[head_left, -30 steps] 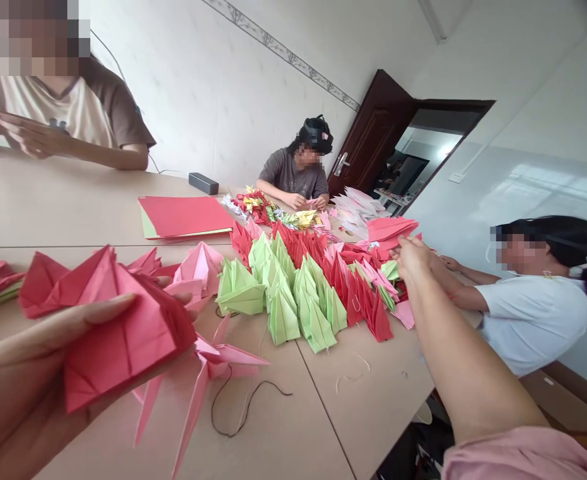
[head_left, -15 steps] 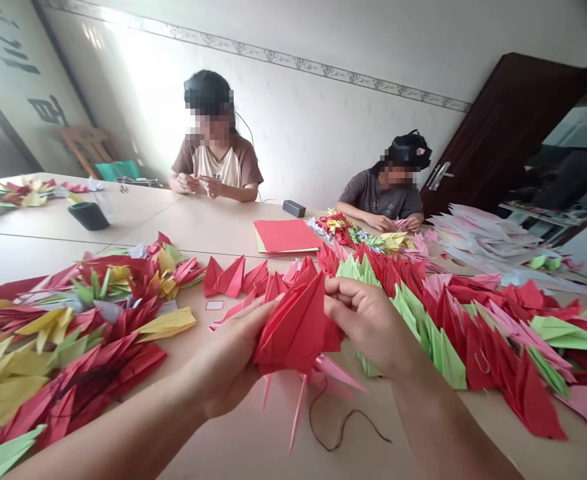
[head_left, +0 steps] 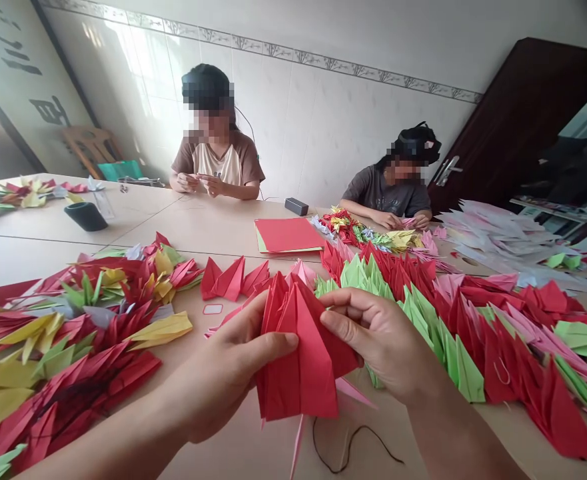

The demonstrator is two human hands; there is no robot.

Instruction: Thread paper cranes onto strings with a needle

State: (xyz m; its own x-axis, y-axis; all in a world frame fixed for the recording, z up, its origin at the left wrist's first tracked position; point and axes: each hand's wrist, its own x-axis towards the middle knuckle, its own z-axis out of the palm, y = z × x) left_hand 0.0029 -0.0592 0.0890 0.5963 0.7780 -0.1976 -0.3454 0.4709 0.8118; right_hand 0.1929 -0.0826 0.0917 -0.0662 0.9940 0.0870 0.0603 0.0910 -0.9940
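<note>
Several red folded paper pieces (head_left: pixel 306 360), nested together with their points upward, are held in front of me. My left hand (head_left: pixel 238 353) is closed round their left side, its thumb pressed flat on the front piece. On the right, my right hand (head_left: pixel 378 333) pinches the edge of the red paper between thumb and fingers; whether it also holds something small is hidden. Pink folded paper (head_left: pixel 356 393) sticks out beneath the red pieces. A dark thread (head_left: pixel 358 433) trails in a curve over the table (head_left: pixel 233 453) below my hands.
Heaps of coloured folded paper (head_left: pixel 93 333) lie at left, and long rows of red, green and pink pieces (head_left: pixel 453 313) at right. Flat red sheets (head_left: pixel 290 233), a black box (head_left: pixel 296 206) and a dark cup-like object (head_left: pixel 86 217) lie farther back. Two people (head_left: pixel 218 160) sit opposite.
The red paper stack has tilted more upright and sits slightly lower. My left thumb has come round onto its front. My right hand has shifted slightly down, staying at the stack's right edge.
</note>
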